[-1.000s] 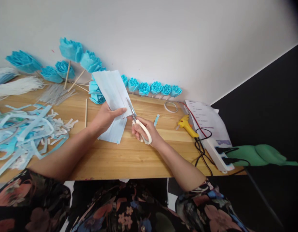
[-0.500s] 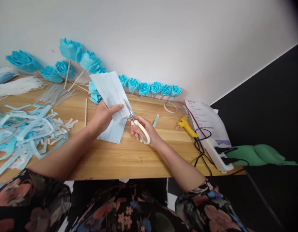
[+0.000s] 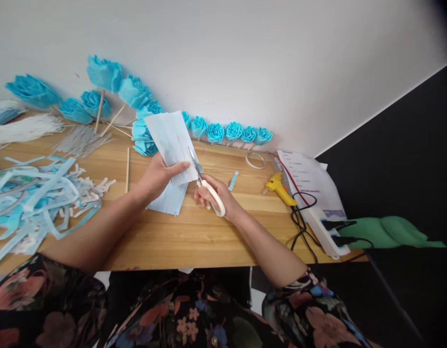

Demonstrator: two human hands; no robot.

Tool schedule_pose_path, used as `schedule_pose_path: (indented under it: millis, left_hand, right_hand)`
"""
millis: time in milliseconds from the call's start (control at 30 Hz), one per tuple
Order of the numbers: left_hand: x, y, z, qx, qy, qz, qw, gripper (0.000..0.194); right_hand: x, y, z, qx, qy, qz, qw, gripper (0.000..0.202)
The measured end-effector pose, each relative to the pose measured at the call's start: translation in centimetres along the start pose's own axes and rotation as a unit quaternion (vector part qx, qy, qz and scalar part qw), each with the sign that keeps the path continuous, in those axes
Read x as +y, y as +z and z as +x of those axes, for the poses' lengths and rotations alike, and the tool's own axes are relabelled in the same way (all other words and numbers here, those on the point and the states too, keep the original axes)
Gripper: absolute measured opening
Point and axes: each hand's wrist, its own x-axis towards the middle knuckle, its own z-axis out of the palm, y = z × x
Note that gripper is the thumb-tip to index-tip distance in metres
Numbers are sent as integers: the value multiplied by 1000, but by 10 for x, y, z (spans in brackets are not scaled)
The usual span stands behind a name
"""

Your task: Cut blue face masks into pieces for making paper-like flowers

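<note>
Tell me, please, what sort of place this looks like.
Probably a small craft workspace: a wooden table bears a yellow glue gun, a pile of blue and white scraps and blue fabric-like flowers along the wall.

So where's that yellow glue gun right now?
In the head view, the yellow glue gun lies on the right of the table, beside the white power strip.
</note>
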Motion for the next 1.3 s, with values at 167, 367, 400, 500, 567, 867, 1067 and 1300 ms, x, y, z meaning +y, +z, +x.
schedule_pose_path:
  millis: [167, 367, 400, 500, 567, 867, 1067, 1300]
  left_hand:
    - [2, 1, -2, 1, -10, 15, 1000, 41]
    - [3, 3, -2, 1, -8, 19, 1000, 42]
    - [3, 3, -2, 1, -8, 15, 1000, 43]
    - [1, 3, -2, 1, -6, 3, 1000, 43]
    - [0, 2, -1, 1, -6, -2, 1000, 44]
    - [-1, 2, -2, -2, -14, -13, 1000, 45]
    - [-1, 2, -1, -1, -8, -16, 1000, 45]
    - [1, 2, -1, 16, -9, -16, 1000, 46]
  right_hand:
    - [-2, 1, -1, 10, 0, 1, 1000, 48]
    - [-3, 2, -2, 20, 3, -9, 1000, 46]
    - [-2, 2, -2, 22, 4, -8, 1000, 46]
    - [-2, 3, -2, 25, 5, -5, 1000, 45]
    - [-3, 4, -2, 26, 5, -5, 1000, 46]
    - [-4, 6, -2, 38, 12, -2, 999, 45]
    - [-3, 7, -2, 40, 6, -10, 999, 39]
    - [-4, 8, -2, 47, 20, 5, 999, 42]
